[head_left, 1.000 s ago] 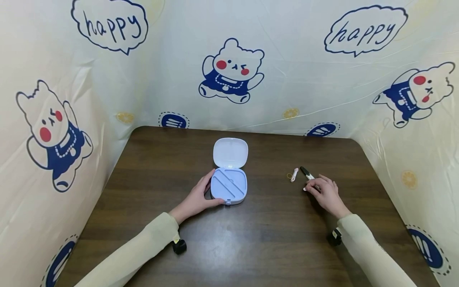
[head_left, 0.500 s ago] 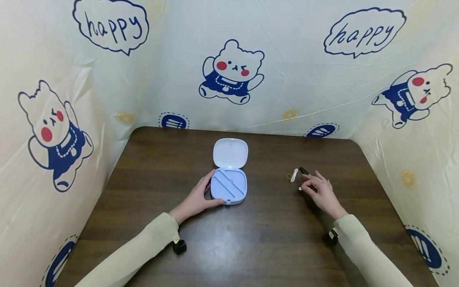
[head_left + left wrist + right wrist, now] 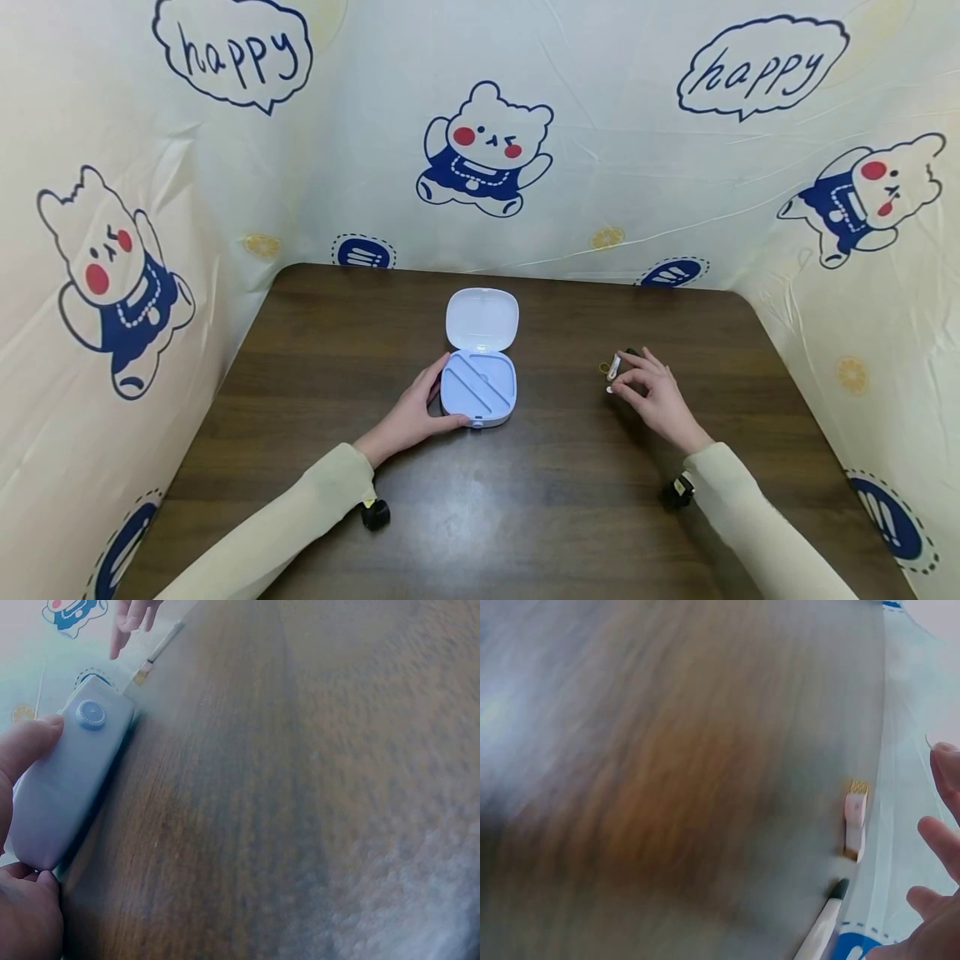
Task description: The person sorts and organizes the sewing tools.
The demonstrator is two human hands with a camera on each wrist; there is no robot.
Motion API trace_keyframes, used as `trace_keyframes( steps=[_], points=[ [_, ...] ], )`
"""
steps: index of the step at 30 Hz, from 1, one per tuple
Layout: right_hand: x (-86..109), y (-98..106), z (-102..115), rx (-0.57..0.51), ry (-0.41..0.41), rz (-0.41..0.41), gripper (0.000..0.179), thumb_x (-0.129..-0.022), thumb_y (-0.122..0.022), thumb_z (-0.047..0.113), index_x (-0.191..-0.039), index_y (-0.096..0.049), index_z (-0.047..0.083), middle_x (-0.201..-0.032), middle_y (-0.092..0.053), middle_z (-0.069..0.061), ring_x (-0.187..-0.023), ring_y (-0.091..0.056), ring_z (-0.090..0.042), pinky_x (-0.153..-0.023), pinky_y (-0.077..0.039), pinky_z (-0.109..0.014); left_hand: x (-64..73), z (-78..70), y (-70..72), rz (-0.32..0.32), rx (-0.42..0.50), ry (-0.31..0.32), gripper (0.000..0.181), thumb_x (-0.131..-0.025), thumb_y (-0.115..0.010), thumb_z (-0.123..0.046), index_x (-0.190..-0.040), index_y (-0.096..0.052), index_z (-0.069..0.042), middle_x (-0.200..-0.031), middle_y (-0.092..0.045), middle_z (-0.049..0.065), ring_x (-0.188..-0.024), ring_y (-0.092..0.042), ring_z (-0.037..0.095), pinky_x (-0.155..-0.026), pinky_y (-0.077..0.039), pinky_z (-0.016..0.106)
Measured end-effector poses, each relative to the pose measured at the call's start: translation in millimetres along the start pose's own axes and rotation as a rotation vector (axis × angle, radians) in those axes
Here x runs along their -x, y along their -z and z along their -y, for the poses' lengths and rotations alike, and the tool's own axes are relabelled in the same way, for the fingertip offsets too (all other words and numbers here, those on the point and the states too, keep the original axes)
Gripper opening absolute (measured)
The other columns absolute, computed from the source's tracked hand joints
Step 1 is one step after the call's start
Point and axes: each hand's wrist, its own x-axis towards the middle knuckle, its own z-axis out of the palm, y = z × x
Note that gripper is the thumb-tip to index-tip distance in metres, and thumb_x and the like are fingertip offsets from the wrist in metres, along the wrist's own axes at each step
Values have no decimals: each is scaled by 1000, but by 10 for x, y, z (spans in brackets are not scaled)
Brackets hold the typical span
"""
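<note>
My left hand (image 3: 408, 421) grips the left side of a light blue box (image 3: 480, 390) that has a diagonal divided inside; its pale lid (image 3: 482, 320) is folded back. In the left wrist view the thumb lies on the box front beside a round blue button (image 3: 91, 715). At the right, my right hand (image 3: 663, 408) pinches a small white round thing (image 3: 610, 390) between thumb and index finger; its kind is too small to tell. Close by lie a pale pink nail clipper (image 3: 855, 817) with gold ends and a pen-like white stick (image 3: 821, 930) with a black tip.
The dark wooden table (image 3: 525, 517) carries all of these. A pale printed curtain (image 3: 360, 125) hangs along its back and both sides. Each wrist bears a small black camera, such as the left wrist camera (image 3: 376, 515).
My right hand has moved left with the small white thing, passing in front of the black-tipped stick toward the nail clipper. The left hand and the box have stayed still.
</note>
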Motion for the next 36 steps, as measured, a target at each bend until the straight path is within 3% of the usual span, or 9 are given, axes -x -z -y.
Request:
trace_keyframes(
  steps=[9, 21, 26, 36],
  points=[
    [-102, -80, 142, -35, -9, 5, 6, -96, -77, 12, -90, -78, 13, -151, -53, -25, -155, -19, -48, -120, -13, -76, -16, -8, 16, 6, -2, -1, 113, -83, -91, -30, -168, -18, -14, -170, -23, 13, -156, -27, 26, -123, -32, 42],
    [-238, -200, 335, -49, 18, 12, 5, -96, -76, 10, -90, -78, 11, -150, -54, -23, -155, -20, -46, -122, -16, -72, -15, -14, 17, 8, -3, 0, 112, -84, -90, -29, -168, -18, -14, -169, -24, 13, -156, -27, 27, -123, -32, 43],
    [-277, -249, 402, -59, 26, 20, 5, -95, -77, 10, -91, -78, 11, -151, -54, -21, -156, -19, -44, -120, -23, -71, -14, -9, 12, 10, 3, 2, 111, -84, -90, -29, -168, -18, -14, -169, -24, 13, -156, -27, 27, -123, -32, 44],
    [-327, -408, 516, -94, 63, 1, 6, -95, -77, 10, -89, -78, 12, -147, -57, -22, -154, -24, -46, -119, -9, -78, 1, 0, 7, 8, -9, 18, 113, -83, -91, -32, -168, -18, -14, -170, -23, 11, -156, -27, 26, -123, -32, 43]
  ],
)
